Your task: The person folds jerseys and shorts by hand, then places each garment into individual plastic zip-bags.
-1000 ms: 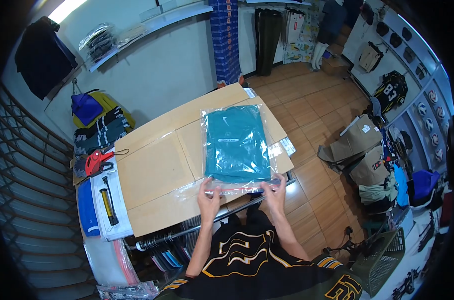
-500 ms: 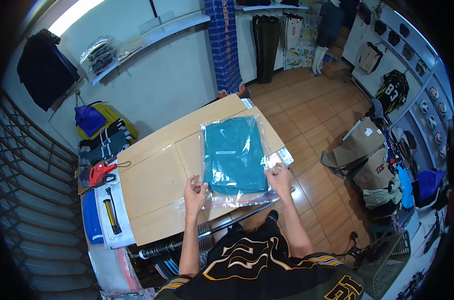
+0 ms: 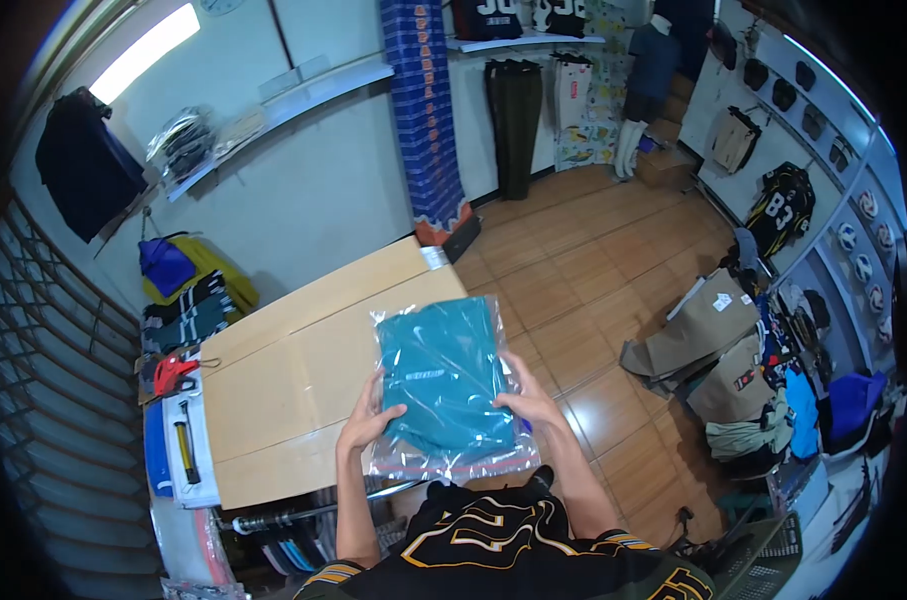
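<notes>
A folded teal garment (image 3: 441, 350) with a small pale label lies inside a clear plastic bag (image 3: 453, 466), its red-striped edge toward my body. My left hand (image 3: 366, 420) grips the bag's left side, thumb on top and fingers around the edge. On the opposite side my right hand (image 3: 526, 400) holds it the same way, thumb pressed onto the plastic. The bag is held up near my body, over the front right part of the cardboard-topped table (image 3: 283, 370). Fingers beneath the bag are partly hidden.
On the table's left lie a red-handled tool (image 3: 176, 374) and a black-and-yellow hand pump (image 3: 186, 446). Below the front edge runs a clothes rail (image 3: 273, 518) with hanging garments. Brown paper-like sheets and clothes (image 3: 718, 320) are piled at right. A blue pillar (image 3: 428, 120) stands behind.
The bagged garment has come up off the cardboard and closer to my body. Both hands have moved from its near corners to grip its sides. The camera view has shifted.
</notes>
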The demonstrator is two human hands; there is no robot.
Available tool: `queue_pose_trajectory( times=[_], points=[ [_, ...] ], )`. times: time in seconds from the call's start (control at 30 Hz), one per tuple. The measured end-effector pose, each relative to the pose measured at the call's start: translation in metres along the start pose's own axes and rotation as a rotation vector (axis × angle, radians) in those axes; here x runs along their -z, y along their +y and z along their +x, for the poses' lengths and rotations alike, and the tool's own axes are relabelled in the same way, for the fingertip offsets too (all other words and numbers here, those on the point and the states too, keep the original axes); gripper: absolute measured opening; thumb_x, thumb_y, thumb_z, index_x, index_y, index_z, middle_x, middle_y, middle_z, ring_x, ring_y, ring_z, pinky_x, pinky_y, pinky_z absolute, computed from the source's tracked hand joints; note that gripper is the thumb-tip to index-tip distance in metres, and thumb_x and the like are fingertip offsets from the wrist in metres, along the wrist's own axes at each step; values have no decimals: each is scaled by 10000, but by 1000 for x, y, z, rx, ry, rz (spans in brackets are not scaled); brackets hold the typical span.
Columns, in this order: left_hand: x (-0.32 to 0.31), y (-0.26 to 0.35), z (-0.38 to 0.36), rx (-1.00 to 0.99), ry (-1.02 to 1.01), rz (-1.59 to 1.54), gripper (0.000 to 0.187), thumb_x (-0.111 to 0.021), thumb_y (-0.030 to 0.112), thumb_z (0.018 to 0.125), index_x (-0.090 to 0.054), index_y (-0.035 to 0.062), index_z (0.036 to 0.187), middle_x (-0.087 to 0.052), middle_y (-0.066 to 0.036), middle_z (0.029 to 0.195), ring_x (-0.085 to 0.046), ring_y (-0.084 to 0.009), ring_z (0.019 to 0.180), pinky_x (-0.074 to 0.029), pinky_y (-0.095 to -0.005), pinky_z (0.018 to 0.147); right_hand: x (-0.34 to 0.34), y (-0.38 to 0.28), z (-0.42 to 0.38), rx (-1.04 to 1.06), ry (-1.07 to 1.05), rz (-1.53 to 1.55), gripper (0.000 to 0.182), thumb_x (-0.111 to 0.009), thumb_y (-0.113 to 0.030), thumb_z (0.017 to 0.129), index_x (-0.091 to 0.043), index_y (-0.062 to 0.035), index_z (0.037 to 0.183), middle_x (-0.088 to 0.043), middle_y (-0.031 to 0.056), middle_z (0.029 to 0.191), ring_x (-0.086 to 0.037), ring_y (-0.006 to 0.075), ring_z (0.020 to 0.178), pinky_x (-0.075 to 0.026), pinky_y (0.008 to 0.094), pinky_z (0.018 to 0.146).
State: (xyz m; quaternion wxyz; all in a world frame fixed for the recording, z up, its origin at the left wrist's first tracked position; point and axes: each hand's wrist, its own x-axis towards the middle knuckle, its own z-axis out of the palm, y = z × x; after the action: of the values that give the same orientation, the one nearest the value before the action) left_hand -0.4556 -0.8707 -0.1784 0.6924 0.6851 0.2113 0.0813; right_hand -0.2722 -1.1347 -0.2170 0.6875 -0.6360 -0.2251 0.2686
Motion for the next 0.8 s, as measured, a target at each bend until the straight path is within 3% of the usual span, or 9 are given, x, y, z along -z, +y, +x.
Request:
queue_pose_trajectory(
  times=[0.03,0.13,0.17,0.27,0.4,0.53,0.6,0.7,0.8],
  points=[
    [-19,-2,6,-20,-72,-24,747,-740,3,829,-368,34,1476,-562,-160,1314,-559,-240,1186,-440,-347,1042,24,-21,-8,-85,-115,-46,783,-691,0,734,-420,-82,1464,-524,190,1306,-578,240,1098,-495,310,909],
    [-83,8,20,88,-165,56,700,-719,-37,814,-426,33,1445,-549,-122,1328,-531,-216,1201,-433,-328,1033,90,-22,-25,-259,-144,77,743,-694,-13,747,-447,-44,1447,-575,161,1224,-599,211,1032,-511,309,857],
    [-108,15,24,74,-179,48,691,-712,-46,788,-457,32,1426,-552,-127,1312,-540,-205,1168,-445,-318,1005,114,-26,-33,-320,-135,98,730,-687,-26,767,-436,-13,1452,-638,121,1062,-620,174,916,-517,288,784],
    [-173,27,44,100,-254,18,695,-715,-23,776,-459,24,1420,-556,-126,1304,-540,-203,1167,-441,-311,1008,177,-32,-54,-401,-63,89,680,-616,37,791,-442,5,1448,-591,106,1121,-603,127,837,-511,250,746],
    [-247,17,86,94,-406,146,676,-725,47,778,-467,-4,1401,-574,-130,1259,-558,-209,1138,-461,-307,983,251,-29,-79,-471,34,1,650,-661,-37,804,-469,29,1422,-668,106,941,-632,161,832,-519,274,731],
    [-299,1,126,104,-567,176,673,-733,92,786,-467,-26,1393,-590,-140,1230,-580,-200,1097,-481,-311,943,291,-29,-84,-490,141,-36,622,-680,-41,812,-496,33,1402,-673,142,1027,-647,188,877,-532,295,765],
    [-316,3,143,113,-589,182,672,-732,93,789,-465,-26,1395,-591,-139,1231,-588,-200,1083,-484,-311,938,305,-36,-77,-553,195,-6,616,-706,-70,831,-506,16,1407,-651,94,1016,-610,148,839,-506,264,754],
    [-332,2,180,123,-607,164,675,-731,94,793,-460,-25,1400,-594,-137,1230,-602,-201,1058,-490,-314,931,327,-47,-51,-631,192,-140,620,-723,-74,833,-504,24,1405,-660,118,1096,-635,177,897,-507,288,789],
    [-341,-2,228,140,-604,105,682,-732,94,794,-455,-24,1406,-597,-135,1226,-606,-201,1055,-489,-316,940,352,-35,-12,-572,219,-126,632,-720,-33,812,-505,29,1403,-651,131,1152,-636,184,917,-507,298,776]
  ],
)
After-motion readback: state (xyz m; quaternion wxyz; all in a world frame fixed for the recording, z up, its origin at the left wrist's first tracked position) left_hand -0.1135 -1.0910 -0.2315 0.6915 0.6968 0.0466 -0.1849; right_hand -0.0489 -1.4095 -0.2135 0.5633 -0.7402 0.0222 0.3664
